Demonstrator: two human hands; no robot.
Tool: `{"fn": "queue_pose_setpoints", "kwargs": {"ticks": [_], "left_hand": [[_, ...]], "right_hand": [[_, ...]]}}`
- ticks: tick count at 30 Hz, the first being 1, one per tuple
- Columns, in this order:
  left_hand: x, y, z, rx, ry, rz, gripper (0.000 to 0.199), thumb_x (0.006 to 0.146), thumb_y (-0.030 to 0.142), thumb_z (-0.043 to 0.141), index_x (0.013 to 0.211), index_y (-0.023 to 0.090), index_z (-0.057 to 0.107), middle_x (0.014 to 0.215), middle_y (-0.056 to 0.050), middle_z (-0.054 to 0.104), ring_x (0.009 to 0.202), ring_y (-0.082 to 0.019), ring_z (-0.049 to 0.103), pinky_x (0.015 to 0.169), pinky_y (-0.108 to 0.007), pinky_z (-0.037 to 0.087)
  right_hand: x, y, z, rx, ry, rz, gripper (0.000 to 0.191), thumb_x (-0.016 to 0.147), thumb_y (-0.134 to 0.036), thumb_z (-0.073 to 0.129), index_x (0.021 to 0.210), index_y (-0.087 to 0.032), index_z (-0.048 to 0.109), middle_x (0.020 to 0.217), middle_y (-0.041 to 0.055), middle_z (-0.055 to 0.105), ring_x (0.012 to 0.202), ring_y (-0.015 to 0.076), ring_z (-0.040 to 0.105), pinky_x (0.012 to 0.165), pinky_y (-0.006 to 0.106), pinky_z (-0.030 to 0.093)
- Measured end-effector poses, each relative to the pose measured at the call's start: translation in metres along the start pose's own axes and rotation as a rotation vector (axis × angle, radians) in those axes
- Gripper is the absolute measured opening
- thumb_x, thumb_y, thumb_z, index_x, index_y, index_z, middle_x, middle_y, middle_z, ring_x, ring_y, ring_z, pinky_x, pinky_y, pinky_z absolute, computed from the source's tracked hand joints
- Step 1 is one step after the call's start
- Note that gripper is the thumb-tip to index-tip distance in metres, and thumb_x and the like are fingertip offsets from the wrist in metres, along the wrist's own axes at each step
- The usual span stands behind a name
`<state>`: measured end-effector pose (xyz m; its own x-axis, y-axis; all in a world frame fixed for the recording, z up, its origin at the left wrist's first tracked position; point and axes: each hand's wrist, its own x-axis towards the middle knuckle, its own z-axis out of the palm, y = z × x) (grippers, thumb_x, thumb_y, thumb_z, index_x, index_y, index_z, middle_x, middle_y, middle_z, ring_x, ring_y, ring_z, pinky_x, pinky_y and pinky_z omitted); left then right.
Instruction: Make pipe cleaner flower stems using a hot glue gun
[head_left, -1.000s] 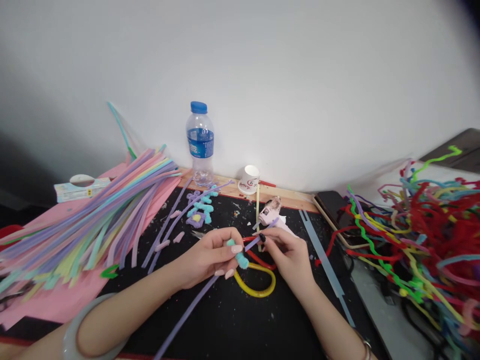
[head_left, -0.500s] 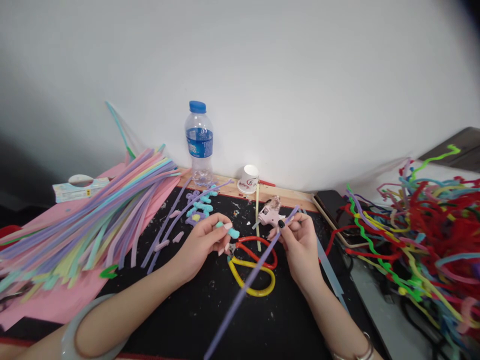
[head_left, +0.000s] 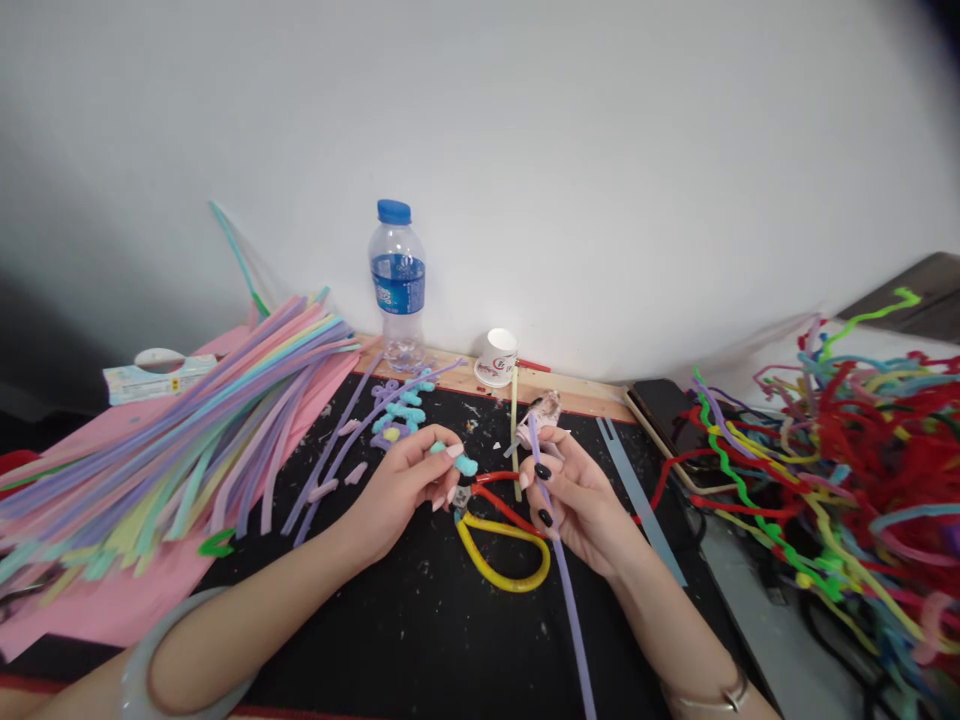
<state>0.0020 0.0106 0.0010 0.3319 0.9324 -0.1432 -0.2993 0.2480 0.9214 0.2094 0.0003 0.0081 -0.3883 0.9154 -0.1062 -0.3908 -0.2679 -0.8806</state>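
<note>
1. Step in hand, as judged: positioning two separate craft pieces above the black rectangular mat [head_left: 450, 650] on the counter [head_left: 604, 400].
2. Left hand [head_left: 405, 485]: fingers pinch the short, bent, fuzzy turquoise piece [head_left: 466, 465].
3. Right hand [head_left: 581, 500]: fingers grip the long, thin, fuzzy purple strip [head_left: 568, 585] near its upper end; its lower part leaves view.
4. Scissors with red and yellow loop handles [head_left: 504, 583]: lying between the hands.
5. Next move, as judged: calls for steady pinches and controlled alignment.

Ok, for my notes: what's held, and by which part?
Left hand: turquoise fuzzy piece, pinched with one end protruding. Right hand: purple pipe cleaner, near its upper end.
</note>
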Motion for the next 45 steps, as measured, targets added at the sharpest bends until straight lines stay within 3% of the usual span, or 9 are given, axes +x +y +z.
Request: {"fn": "queue_pose_setpoints", "kwargs": {"ticks": [7, 13, 21, 26, 32, 38, 45], "left_hand": [[0.0005, 0.0005, 0.0, 0.034, -0.022, -0.014, 0.018, 0.084, 0.035, 0.057, 0.081, 0.018, 0.052, 0.051, 0.005, 0.052, 0.045, -0.009, 0.042, 0.047, -0.021, 0.032], [0.0009, -0.0029, -0.0011, 0.193, -0.046, 0.021, 0.017, 0.088, 0.035, 0.052, 0.083, 0.018, 0.051, 0.055, 0.004, 0.056, 0.047, -0.009, 0.045, 0.051, -0.022, 0.036], [-0.0008, -0.001, -0.0005, 0.28, -0.071, 0.044, 0.018, 0.089, 0.035, 0.049, 0.084, 0.018, 0.05, 0.056, 0.004, 0.057, 0.048, -0.009, 0.047, 0.051, -0.022, 0.037], [-0.0015, -0.0021, -0.0007, 0.287, -0.073, 0.066, 0.018, 0.089, 0.034, 0.049, 0.083, 0.018, 0.049, 0.058, 0.003, 0.06, 0.047, -0.009, 0.049, 0.051, -0.022, 0.038], [-0.0004, -0.0019, -0.0005, 0.314, -0.054, 0.076, 0.018, 0.09, 0.034, 0.049, 0.082, 0.018, 0.048, 0.053, 0.006, 0.055, 0.045, -0.007, 0.047, 0.05, -0.02, 0.038], [-0.0028, 0.0, -0.0003, 0.395, -0.027, 0.091, 0.02, 0.091, 0.037, 0.047, 0.081, 0.019, 0.047, 0.055, 0.006, 0.054, 0.047, -0.008, 0.046, 0.05, -0.021, 0.038], [-0.0028, -0.0003, -0.0007, 0.409, -0.03, 0.092, 0.02, 0.091, 0.036, 0.047, 0.08, 0.019, 0.046, 0.054, 0.007, 0.054, 0.046, -0.008, 0.047, 0.049, -0.02, 0.039]], "right_hand": [[-0.0032, -0.0017, 0.0002, -0.036, -0.108, 0.155, 0.038, 0.078, -0.034, 0.065, 0.109, -0.024, 0.044, 0.081, 0.0029, 0.064, 0.044, 0.0053, 0.034, 0.038, 0.016, 0.02], [-0.0014, 0.0028, -0.0008, -0.15, -0.069, 0.106, 0.023, 0.085, -0.039, 0.057, 0.093, -0.019, 0.05, 0.068, 0.0021, 0.067, 0.04, 0.005, 0.028, 0.04, 0.018, 0.016], [-0.0019, 0.003, 0.0014, -0.344, -0.029, 0.025, 0.028, 0.087, -0.041, 0.053, 0.079, -0.015, 0.061, 0.056, -0.0004, 0.062, 0.039, 0.0056, 0.031, 0.043, 0.02, 0.02], [-0.0028, 0.002, 0.0044, -0.75, 0.135, -0.206, 0.019, 0.083, -0.026, 0.058, 0.068, -0.016, 0.062, 0.056, -0.0009, 0.058, 0.052, 0.0107, 0.049, 0.052, 0.022, 0.037], [-0.0053, 0.0037, 0.0055, -1.095, 0.145, -0.382, 0.017, 0.085, -0.017, 0.053, 0.082, -0.017, 0.069, 0.073, 0.0042, 0.065, 0.067, 0.0155, 0.058, 0.062, 0.025, 0.043], [-0.0063, 0.0006, 0.0048, -1.127, 0.141, -0.443, 0.019, 0.088, -0.018, 0.05, 0.088, -0.018, 0.069, 0.074, 0.0034, 0.063, 0.066, 0.0146, 0.056, 0.062, 0.025, 0.041], [-0.0055, 0.0065, 0.0011, -0.997, 0.221, -0.423, 0.025, 0.091, -0.027, 0.047, 0.075, -0.017, 0.063, 0.067, 0.0009, 0.059, 0.063, 0.0135, 0.052, 0.059, 0.023, 0.038]]}}
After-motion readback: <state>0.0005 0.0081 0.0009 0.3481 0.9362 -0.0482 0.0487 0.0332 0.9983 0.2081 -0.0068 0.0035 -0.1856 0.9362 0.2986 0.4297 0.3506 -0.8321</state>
